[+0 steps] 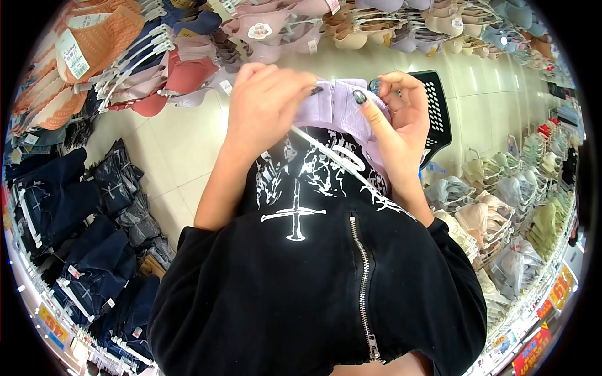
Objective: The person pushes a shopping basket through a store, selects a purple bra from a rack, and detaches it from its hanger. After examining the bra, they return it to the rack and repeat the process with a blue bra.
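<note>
A lilac bra (354, 109) is stretched between my two hands in front of my chest. My left hand (266, 103), slightly blurred, is closed with its fingertips pinched at the bra's left edge. On the other side, my right hand (404, 119) grips the bra's lace part, thumb in front and fingers curled; its nails are dark. A white plastic hanger (332, 153) slants below the bra, across my black printed top (295, 269). The hanger's upper end goes behind the bra near my left hand.
Bras on hangers line the back, including orange ones (100, 44) and red ones (188, 72). Dark blue garments (56, 188) hang at left, pale bras (486, 219) at right. A black perforated chair-like object (438, 109) stands behind my right hand on the tiled floor (486, 94).
</note>
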The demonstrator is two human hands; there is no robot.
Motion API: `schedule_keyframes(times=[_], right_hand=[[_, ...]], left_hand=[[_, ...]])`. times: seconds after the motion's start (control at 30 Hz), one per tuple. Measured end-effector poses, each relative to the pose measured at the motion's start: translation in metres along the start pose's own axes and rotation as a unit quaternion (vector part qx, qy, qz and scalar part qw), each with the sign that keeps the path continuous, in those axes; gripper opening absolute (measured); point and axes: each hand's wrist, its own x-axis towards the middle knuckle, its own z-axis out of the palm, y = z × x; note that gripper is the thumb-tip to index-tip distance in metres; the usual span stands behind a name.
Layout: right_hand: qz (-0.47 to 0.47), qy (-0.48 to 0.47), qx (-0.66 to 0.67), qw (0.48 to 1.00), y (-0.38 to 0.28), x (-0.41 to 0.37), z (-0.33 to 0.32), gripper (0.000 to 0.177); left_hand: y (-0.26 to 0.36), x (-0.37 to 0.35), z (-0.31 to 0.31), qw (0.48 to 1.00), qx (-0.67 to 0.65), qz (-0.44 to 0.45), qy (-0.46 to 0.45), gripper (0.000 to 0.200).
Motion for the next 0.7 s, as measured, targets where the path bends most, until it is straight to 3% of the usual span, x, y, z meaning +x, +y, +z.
schedule_keyframes(times=[0.2, 0.33, 0.5, 0.7], right_hand=[[0.075, -0.06, -0.04, 0.995, 0.0, -0.002, -0.005, 0.03], [0.031, -0.097, -0.089, 0.991, 0.009, -0.002, -0.004, 0.038], [0.155, -0.111, -0.056, 0.98, 0.001, -0.006, -0.005, 0.021], [0.148, -0.106, 0.016, 0.983, 0.006, -0.008, -0.007, 0.019]], left_hand=[[0.002, -0.001, -0.004, 1.0, -0.002, 0.009, 0.011, 0.009], [0.006, -0.002, 0.003, 0.999, -0.036, 0.015, 0.027, 0.01], [0.01, 0.0, 0.001, 0.998, -0.057, -0.005, 0.034, 0.013], [0.007, -0.002, -0.001, 0.983, -0.16, -0.086, 0.013, 0.014]])
